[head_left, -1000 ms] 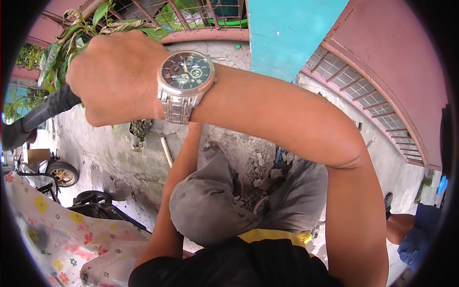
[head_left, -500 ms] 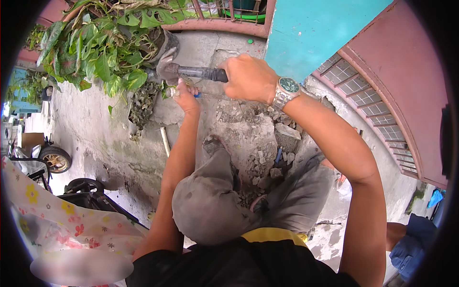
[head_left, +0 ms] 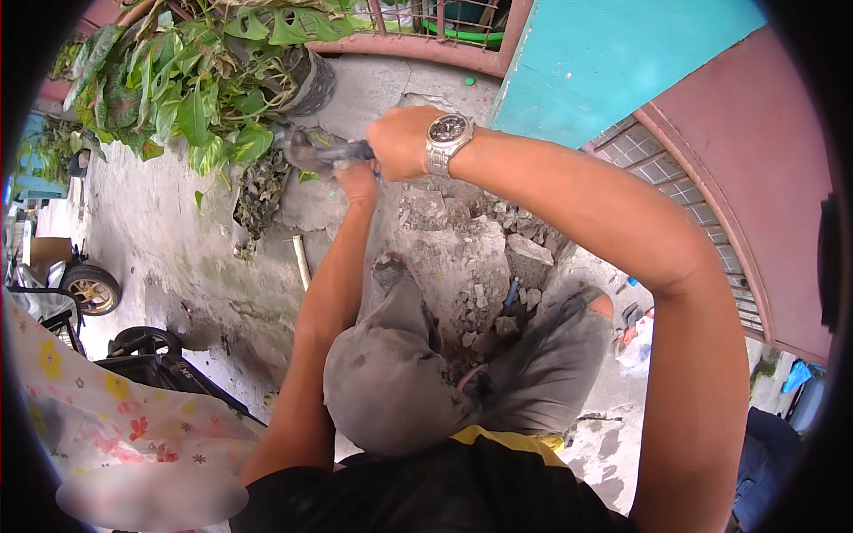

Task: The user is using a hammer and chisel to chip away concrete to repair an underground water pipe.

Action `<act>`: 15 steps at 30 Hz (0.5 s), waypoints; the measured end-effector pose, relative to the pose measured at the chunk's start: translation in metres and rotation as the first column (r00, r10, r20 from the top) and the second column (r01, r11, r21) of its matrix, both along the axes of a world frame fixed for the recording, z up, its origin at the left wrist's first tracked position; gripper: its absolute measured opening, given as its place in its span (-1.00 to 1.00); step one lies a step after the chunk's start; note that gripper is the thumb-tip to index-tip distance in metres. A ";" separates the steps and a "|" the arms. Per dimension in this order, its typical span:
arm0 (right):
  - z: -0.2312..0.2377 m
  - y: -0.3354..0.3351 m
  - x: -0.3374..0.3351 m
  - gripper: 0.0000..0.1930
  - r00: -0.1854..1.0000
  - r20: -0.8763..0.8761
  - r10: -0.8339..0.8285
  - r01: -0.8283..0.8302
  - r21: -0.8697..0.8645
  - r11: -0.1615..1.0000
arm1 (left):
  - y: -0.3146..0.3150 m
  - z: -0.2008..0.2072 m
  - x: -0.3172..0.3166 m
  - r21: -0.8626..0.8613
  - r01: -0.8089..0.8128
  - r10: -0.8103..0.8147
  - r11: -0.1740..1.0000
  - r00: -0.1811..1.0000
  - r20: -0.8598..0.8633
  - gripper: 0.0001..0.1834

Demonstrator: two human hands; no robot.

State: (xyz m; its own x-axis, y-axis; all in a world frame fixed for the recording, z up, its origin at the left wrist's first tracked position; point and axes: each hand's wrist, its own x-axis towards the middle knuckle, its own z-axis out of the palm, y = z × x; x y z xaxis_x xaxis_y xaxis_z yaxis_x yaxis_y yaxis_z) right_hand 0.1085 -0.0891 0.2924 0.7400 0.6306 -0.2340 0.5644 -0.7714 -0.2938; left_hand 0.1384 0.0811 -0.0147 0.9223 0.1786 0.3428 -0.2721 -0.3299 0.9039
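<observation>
Gripping the hammer (head_left: pixel 326 155) by its dark handle (head_left: pixel 354 150), the right hand (head_left: pixel 404 142) shows in the head view with its fingers curled round the end farthest from the head. The hammer lies across the upper left of this view, roughly level, its blurred head near the leaves of the plant (head_left: pixel 200 115). The left hand (head_left: pixel 358 182) is just below, partly covered by the hammer; I cannot tell how far its fingers are closed, or whether they hold anything. Broken concrete (head_left: pixel 425 206) and rubble (head_left: pixel 480 298) lie nearer the feet.

I judge the hammer heavy at the head, stiff and hardly fragile, so its weight would pull at the wrist. Its handle looks smooth and might slip if dusty. The far end, where the right hand is, seems the best hold; the head's faces seem poor places for fingers.
</observation>
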 end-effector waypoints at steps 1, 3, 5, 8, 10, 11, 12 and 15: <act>-0.017 -0.031 0.008 -0.78 0.997 -0.066 0.033 -0.053 -0.336 0.940 | -0.050 0.017 -0.001 -0.329 -0.091 0.104 0.940 0.994 0.024 -0.64; 0.006 -0.006 -0.003 -0.79 0.989 0.017 0.145 -0.130 -0.346 0.929 | 0.020 -0.005 0.009 -0.653 0.020 -0.007 0.757 1.000 0.022 -0.64; 0.022 -0.013 -0.024 -0.82 0.987 0.055 0.154 -0.137 -0.236 0.962 | 0.025 -0.027 -0.025 -0.896 0.097 -0.195 0.434 0.981 0.012 -0.63; 0.055 -0.004 -0.022 -0.85 0.974 0.225 0.027 -0.076 0.212 0.974 | -0.007 0.003 -0.021 -0.898 0.159 -0.132 0.410 0.985 0.114 -0.76; 0.101 0.022 -0.025 -0.85 0.915 0.402 -0.039 -0.152 0.433 0.888 | -0.011 0.000 -0.008 -0.485 -0.250 0.319 0.838 0.946 0.065 -0.80; 0.121 0.030 -0.022 -0.85 0.884 0.463 -0.063 -0.218 0.529 0.820 | -0.013 -0.003 -0.003 -0.482 -0.251 0.317 0.840 0.947 0.059 -0.80; 0.133 0.036 -0.019 -0.84 0.850 0.518 -0.095 -0.289 0.610 0.738 | -0.014 -0.006 0.001 -0.472 -0.231 0.289 0.851 0.956 0.053 -0.78; 0.139 0.053 -0.024 -0.82 0.933 0.354 -0.065 -0.203 0.665 0.719 | 0.013 -0.014 0.004 -0.429 -0.204 0.246 0.880 0.968 0.044 -0.71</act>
